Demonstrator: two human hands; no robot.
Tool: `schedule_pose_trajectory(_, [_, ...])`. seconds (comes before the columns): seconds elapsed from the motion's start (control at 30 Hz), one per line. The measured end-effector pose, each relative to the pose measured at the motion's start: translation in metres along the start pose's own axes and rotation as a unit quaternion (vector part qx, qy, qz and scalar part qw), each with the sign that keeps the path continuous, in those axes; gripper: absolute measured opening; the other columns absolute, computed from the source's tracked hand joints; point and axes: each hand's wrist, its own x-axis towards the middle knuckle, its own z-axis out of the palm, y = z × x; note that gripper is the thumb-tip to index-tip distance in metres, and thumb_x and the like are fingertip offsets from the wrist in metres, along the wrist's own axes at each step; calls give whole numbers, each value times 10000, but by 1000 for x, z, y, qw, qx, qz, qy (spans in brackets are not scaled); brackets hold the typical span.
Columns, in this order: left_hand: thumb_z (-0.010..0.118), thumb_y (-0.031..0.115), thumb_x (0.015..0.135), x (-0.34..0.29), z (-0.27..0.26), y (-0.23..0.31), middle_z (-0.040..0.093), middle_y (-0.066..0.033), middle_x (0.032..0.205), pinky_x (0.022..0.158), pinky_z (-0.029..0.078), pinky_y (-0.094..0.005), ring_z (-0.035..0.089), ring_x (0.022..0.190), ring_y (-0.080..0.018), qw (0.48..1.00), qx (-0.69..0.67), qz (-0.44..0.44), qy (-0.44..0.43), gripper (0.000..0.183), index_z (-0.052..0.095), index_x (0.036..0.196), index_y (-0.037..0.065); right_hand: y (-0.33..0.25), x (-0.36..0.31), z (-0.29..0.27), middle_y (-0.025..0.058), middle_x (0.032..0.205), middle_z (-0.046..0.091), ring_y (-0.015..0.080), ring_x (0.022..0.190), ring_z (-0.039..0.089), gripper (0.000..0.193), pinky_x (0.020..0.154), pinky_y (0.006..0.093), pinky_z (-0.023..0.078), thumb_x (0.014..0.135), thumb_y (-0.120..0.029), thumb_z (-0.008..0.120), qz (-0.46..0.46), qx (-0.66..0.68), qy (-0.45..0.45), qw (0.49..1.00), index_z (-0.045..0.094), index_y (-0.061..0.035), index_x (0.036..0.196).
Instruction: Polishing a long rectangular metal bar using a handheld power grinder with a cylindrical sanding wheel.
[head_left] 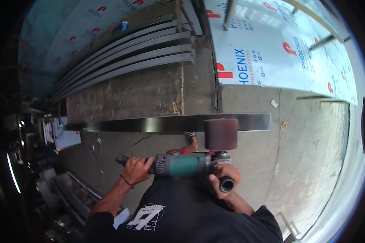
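A green and black power polisher (pixel 185 165) lies across the front of my body, a brown abrasive drum (pixel 221 134) at its right end. My left hand (pixel 137 169) is wrapped round its rear handle. Round the black side handle near the drum, my right hand (pixel 227 178) is closed. The drum overlaps the right part of a long, shiny metal bar (pixel 170 122) that lies along the bench's near edge; whether they touch I cannot tell. The drum looks smeared, as if spinning. A dark cord trails from the tool's left end.
Several long grey metal bars (pixel 150 44) lie on the far side of the worn workbench (pixel 129 95). Film-covered metal sheet (pixel 267 44) spreads at the far right. A bare foot (pixel 193 144) shows below the bar, and metal pieces (pixel 69 190) lie at lower left.
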Motion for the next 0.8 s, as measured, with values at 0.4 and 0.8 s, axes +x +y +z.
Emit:
schedule_pose_trajectory(0.4, [732,123,597,13,81,-47,664,-109,741,723,542,-386,687,725,-279,983,-117,83,111,366,606,937,79,-2,-22,47,88,556,478,253,542,556,261,728,392,535,734,-49,677,56,-165,57,983,449,-28,610])
schedule_pose_trajectory(0.8, [626,77,687,26,107,-85,687,-127,822,771,541,-390,698,779,-274,973,-168,105,118,356,630,1042,79,32,-28,78,16,550,407,136,492,394,373,557,327,370,842,-116,638,39,-237,84,967,343,-83,617])
